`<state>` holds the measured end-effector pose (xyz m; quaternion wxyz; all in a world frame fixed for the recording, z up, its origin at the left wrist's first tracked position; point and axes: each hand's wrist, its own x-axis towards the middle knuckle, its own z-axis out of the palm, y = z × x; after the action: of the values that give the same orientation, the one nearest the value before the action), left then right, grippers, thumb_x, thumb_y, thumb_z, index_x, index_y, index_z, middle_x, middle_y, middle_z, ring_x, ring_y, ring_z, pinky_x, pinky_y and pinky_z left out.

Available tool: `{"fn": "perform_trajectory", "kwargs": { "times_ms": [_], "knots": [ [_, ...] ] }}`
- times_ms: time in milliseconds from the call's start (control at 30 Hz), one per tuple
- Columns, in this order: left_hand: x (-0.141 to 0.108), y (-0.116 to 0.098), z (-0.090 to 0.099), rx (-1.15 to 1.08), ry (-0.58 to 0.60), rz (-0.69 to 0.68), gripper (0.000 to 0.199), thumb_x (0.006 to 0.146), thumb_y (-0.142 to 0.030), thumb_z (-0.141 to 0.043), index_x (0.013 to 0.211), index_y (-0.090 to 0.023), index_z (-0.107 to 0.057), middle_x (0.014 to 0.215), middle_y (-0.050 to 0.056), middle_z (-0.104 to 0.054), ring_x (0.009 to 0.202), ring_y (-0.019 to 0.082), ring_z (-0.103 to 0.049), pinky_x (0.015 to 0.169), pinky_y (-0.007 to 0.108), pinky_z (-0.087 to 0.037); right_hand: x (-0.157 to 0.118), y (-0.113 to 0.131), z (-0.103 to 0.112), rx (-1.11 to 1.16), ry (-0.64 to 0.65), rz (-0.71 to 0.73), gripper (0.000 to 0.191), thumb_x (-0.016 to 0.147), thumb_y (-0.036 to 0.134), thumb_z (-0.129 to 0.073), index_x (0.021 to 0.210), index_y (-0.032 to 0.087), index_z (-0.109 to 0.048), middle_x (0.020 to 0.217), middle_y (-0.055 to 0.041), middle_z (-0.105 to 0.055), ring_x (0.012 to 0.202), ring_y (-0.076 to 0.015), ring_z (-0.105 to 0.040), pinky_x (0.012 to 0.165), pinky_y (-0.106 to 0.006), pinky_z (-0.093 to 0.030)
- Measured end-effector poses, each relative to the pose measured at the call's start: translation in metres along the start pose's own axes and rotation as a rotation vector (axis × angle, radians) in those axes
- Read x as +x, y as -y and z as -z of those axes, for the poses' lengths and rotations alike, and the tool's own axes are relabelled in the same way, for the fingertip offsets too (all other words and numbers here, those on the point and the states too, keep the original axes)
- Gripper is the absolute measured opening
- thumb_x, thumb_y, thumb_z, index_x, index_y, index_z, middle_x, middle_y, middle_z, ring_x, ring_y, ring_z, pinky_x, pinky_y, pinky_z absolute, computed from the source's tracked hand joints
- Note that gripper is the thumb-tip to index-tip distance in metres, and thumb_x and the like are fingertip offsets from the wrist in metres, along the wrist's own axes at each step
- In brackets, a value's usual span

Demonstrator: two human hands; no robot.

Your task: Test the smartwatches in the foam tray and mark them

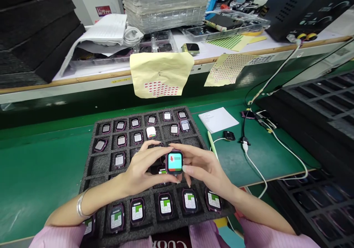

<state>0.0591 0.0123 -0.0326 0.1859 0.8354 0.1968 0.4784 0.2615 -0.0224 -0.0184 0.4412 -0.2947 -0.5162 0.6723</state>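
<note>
Smartwatch (175, 162), lit cyan, is held over the black foam tray (99, 165); my left hand (140, 166) and right hand (207, 167) pinch its edges from either side. More watches (165, 205) sit in the tray's compartments.

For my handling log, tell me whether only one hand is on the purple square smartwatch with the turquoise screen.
No, the left hand and right hand both hold the smartwatch.
</note>
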Motion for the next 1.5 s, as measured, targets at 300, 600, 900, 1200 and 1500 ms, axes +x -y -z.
{"fn": "perform_trajectory", "kwargs": {
  "times_ms": [300, 600, 900, 1200, 1500],
  "knots": [
    [0.0008, -0.0011, -0.0002, 0.028, -0.001, -0.018, 0.068, 0.073, -0.032, -0.078, 0.132, -0.014, -0.049, 0.101, 0.011, -0.073, 0.084, 0.023, -0.07, 0.089, 0.048, -0.051, 0.002, -0.0017, -0.0003, -0.006, -0.033, -0.017, 0.044, 0.084, 0.012, -0.067, 0.126, 0.023, -0.06, 0.081, -0.0022, -0.07, 0.062, -0.0113, -0.066, 0.047, -0.014, -0.049],
    [0.0003, 0.0006, 0.0, 0.021, 0.008, -0.02, 0.071, 0.071, -0.033, -0.08, 0.132, -0.013, -0.049, 0.1, 0.012, -0.073, 0.083, 0.022, -0.07, 0.09, 0.048, -0.05, 0.0032, -0.0028, -0.0024, 0.02, -0.048, -0.043, 0.044, 0.083, 0.015, -0.07, 0.125, 0.025, -0.061, 0.083, -0.0021, -0.07, 0.06, -0.0108, -0.066, 0.043, -0.012, -0.048],
    [-0.001, -0.0005, -0.0002, 0.037, 0.028, -0.012, 0.073, 0.071, -0.033, -0.08, 0.134, -0.015, -0.047, 0.101, 0.012, -0.074, 0.087, 0.024, -0.07, 0.092, 0.049, -0.05, 0.0045, 0.0003, -0.0047, -0.043, -0.103, -0.016, 0.033, 0.084, 0.019, -0.067, 0.117, 0.022, -0.065, 0.086, -0.0033, -0.07, 0.052, -0.0101, -0.064, 0.042, -0.016, -0.046],
    [-0.0025, -0.0038, -0.0003, 0.097, 0.041, -0.058, 0.074, 0.074, -0.032, -0.078, 0.136, -0.013, -0.043, 0.1, 0.012, -0.074, 0.085, 0.023, -0.072, 0.092, 0.047, -0.05, 0.0041, -0.0014, -0.0076, -0.025, -0.137, -0.024, 0.027, 0.082, 0.014, -0.07, 0.108, 0.022, -0.067, 0.071, 0.002, -0.067, 0.047, -0.0087, -0.062, 0.041, -0.015, -0.046],
    [-0.0033, -0.0074, -0.0018, 0.117, 0.037, -0.099, 0.074, 0.073, -0.031, -0.079, 0.135, -0.01, -0.044, 0.096, 0.011, -0.075, 0.084, 0.022, -0.072, 0.096, 0.048, -0.047, 0.002, 0.0032, -0.0075, -0.102, -0.115, -0.026, 0.023, 0.083, 0.014, -0.068, 0.105, 0.021, -0.066, 0.078, 0.0011, -0.068, 0.047, -0.0076, -0.062, 0.044, -0.016, -0.051]
  ]
}}
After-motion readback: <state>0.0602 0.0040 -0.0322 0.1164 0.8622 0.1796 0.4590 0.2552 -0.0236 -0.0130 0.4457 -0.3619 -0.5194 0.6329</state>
